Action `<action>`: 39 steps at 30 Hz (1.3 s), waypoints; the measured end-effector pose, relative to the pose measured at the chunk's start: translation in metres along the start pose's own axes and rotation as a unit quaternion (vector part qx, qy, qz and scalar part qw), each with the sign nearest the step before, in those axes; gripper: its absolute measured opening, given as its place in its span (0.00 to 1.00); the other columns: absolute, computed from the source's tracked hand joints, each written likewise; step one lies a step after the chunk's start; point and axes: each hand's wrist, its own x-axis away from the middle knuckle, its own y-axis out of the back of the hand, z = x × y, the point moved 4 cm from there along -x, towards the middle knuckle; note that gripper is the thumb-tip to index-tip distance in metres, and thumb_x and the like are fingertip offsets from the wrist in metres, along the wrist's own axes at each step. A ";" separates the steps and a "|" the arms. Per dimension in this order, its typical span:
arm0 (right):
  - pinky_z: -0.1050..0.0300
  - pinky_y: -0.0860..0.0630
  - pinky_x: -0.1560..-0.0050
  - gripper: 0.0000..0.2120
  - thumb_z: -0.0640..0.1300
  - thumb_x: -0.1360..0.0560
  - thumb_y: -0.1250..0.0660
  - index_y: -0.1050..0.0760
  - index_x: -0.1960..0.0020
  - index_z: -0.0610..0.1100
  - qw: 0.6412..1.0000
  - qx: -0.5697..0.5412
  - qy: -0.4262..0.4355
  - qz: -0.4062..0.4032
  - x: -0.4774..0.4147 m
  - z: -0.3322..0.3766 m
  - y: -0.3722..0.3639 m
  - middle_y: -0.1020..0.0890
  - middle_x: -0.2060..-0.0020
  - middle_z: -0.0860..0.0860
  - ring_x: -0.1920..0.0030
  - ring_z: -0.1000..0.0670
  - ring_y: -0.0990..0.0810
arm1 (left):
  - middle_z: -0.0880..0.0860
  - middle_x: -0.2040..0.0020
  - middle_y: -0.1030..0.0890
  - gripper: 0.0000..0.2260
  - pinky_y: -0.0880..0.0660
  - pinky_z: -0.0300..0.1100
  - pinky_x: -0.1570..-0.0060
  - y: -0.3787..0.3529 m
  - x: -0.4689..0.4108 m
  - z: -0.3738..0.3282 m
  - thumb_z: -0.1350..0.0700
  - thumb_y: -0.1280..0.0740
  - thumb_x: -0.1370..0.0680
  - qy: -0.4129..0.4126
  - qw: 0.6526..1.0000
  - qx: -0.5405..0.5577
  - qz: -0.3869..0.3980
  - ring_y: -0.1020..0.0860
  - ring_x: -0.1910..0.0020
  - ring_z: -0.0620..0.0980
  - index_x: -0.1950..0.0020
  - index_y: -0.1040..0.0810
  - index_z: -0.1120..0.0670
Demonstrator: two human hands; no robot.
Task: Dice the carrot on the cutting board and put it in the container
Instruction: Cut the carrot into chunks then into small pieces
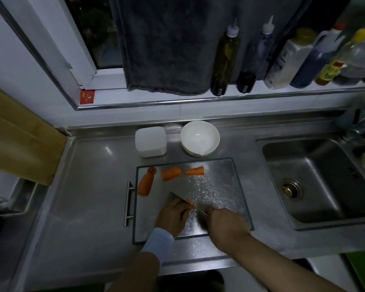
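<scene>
A small orange carrot piece [189, 202] sits near the middle of the glass cutting board [226, 171]. The curled fingertips of the left hand [173, 216] pin it down and grasp it from the seven o'clock side. A pale blue sleeve [158, 241] covers that wrist. The knife [180, 198] has its blade right against the piece, tip pointing toward ten o'clock. The right hand [226, 226] is clenched round the handle at the board's five o'clock corner and looks slightly blurred.

The rest of the carrot is spread across the far half of the board:
- A long chunk [145, 184] lies at ten o'clock.
- A stubby end piece [151, 170] sits just beyond the long chunk's far end.
- Two shorter chunks lie along the twelve o'clock edge, one [170, 173] left of the other [195, 171], with a small gap between them.

Past the board at twelve o'clock stand a white square container [150, 141] and, to its right, a white bowl [199, 137]. The bowl is just beside the board's far edge.

Everything rests on a steel counter [89, 186]. A metal bar handle [128, 204] runs along the board's nine o'clock side. At three o'clock is the sink [316, 186], its drain [291, 188] showing. Farther back on the window ledge, a dark towel [167, 49] hangs down, with a row of bottles [226, 57] to its right.
</scene>
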 end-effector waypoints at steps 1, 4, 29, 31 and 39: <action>0.57 0.25 0.52 0.16 0.39 0.23 0.42 0.24 0.39 0.48 1.000 -0.004 -0.001 0.000 0.000 -0.001 0.000 0.17 0.49 0.46 0.49 0.45 0.18 | 0.49 0.47 0.19 0.09 0.37 0.25 0.45 0.000 -0.001 0.000 0.60 0.26 0.30 0.002 1.000 0.001 0.000 0.26 0.48 0.43 0.51 0.17 0.51; 0.56 0.24 0.52 0.16 0.38 0.23 0.42 0.24 0.39 0.47 1.000 -0.015 0.000 0.007 -0.003 -0.002 -0.002 0.18 0.49 0.45 0.50 0.45 0.18 | 0.50 0.49 0.18 0.10 0.38 0.24 0.44 0.002 -0.002 -0.003 0.62 0.25 0.31 -0.004 1.000 0.001 -0.004 0.26 0.50 0.44 0.52 0.17 0.52; 0.61 0.27 0.52 0.09 0.46 0.21 0.39 0.25 0.43 0.48 0.991 -0.135 -0.004 0.028 -0.052 -0.002 -0.034 0.17 0.49 0.48 0.49 0.48 0.19 | 0.50 0.52 0.20 0.06 0.33 0.24 0.51 -0.004 0.005 0.001 0.61 0.28 0.28 0.023 1.000 0.022 0.002 0.25 0.57 0.43 0.53 0.17 0.52; 0.60 0.26 0.52 0.09 0.46 0.21 0.39 0.24 0.43 0.48 0.990 -0.136 -0.003 0.028 -0.047 -0.005 -0.033 0.17 0.49 0.47 0.50 0.47 0.19 | 0.50 0.51 0.21 0.06 0.31 0.28 0.52 -0.005 0.006 0.002 0.59 0.30 0.27 0.019 1.000 0.018 -0.003 0.25 0.56 0.44 0.52 0.18 0.52; 0.59 0.29 0.55 0.09 0.49 0.20 0.42 0.24 0.47 0.48 0.993 -0.115 -0.003 -0.004 -0.033 -0.008 -0.026 0.17 0.51 0.47 0.51 0.46 0.19 | 0.50 0.54 0.20 0.07 0.35 0.26 0.53 -0.003 0.007 -0.001 0.60 0.28 0.28 0.052 0.999 0.004 -0.008 0.23 0.58 0.46 0.52 0.18 0.51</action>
